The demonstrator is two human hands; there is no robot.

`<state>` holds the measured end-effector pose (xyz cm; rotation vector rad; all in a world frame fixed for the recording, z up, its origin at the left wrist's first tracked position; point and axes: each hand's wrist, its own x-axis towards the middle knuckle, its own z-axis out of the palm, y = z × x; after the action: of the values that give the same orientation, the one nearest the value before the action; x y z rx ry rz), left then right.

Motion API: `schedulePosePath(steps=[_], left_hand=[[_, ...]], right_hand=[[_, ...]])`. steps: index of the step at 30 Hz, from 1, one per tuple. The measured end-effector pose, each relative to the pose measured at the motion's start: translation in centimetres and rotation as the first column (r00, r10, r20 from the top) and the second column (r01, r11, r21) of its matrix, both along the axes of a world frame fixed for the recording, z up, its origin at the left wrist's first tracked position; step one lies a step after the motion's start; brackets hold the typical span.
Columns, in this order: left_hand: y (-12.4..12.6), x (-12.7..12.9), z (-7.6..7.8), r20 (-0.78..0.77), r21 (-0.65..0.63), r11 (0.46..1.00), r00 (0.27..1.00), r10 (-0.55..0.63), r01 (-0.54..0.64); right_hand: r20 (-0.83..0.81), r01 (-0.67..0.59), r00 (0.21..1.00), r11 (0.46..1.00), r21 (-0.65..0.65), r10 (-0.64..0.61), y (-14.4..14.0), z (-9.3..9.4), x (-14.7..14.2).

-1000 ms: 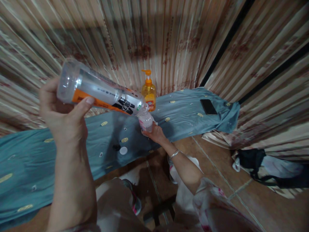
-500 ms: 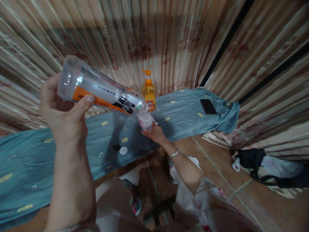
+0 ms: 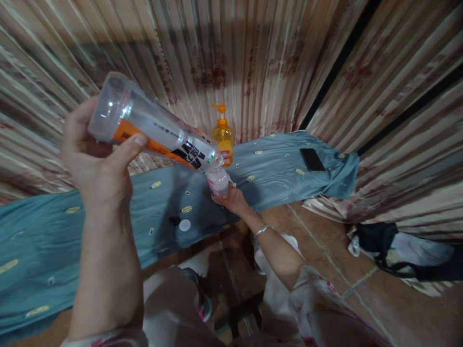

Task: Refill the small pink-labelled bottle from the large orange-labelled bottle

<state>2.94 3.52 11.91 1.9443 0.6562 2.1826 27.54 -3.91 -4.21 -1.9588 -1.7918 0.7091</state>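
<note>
Two bottles meet mouth to mouth over the teal-clothed counter (image 3: pixel 54 236): the large clear bottle (image 3: pixel 152 132) is tipped neck-down so its mouth sits at the small bottle (image 3: pixel 219 182), held upright beneath. Left hand (image 3: pixel 99 168) is raised high, fingers closed round the base — right hand (image 3: pixel 235 198) reaches forward, fingers gripping the small one, with a white cap (image 3: pixel 184 225) lying nearby.

Large bottle (image 3: pixel 155 132) in left hand (image 3: pixel 96 166), tilted onto small bottle (image 3: pixel 219 182) in right hand (image 3: pixel 235 200).
</note>
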Motion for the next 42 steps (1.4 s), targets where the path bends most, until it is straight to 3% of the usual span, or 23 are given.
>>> schedulePosePath(steps=[5,10,17,25,36,42], left_hand=[[-0.3,0.5,0.6,0.052,-0.101,0.994,0.997,0.056,-0.05],[-0.3,0.5,0.7,0.007,-0.042,0.999,1.0,0.013,-0.013],[-0.9,1.3,1.8,0.06,-0.151,0.989,0.998,0.007,0.002],[-1.0,1.8,2.4,0.001,-0.043,0.998,0.999,-0.05,0.05],[-1.2,2.4,3.2,0.032,-0.135,0.99,0.999,-0.03,0.034],[-0.5,2.3,3.0,-0.001,-0.028,0.995,0.995,-0.099,0.099]], right_hand=[[-0.007,0.006,1.0,1.0,0.01,-0.006,0.1,-0.3,0.1],[0.0,-0.001,1.0,1.0,0.022,0.001,0.2,-0.5,0.1],[-0.004,-0.001,1.0,1.0,0.029,0.002,0.2,-0.5,0.1],[0.024,0.013,1.0,1.0,0.018,-0.013,0.3,-0.7,0.1],[0.008,0.002,1.0,0.999,0.04,-0.003,0.3,-1.0,0.1],[-0.002,0.01,1.0,1.0,0.029,-0.01,0.2,-0.6,0.1]])
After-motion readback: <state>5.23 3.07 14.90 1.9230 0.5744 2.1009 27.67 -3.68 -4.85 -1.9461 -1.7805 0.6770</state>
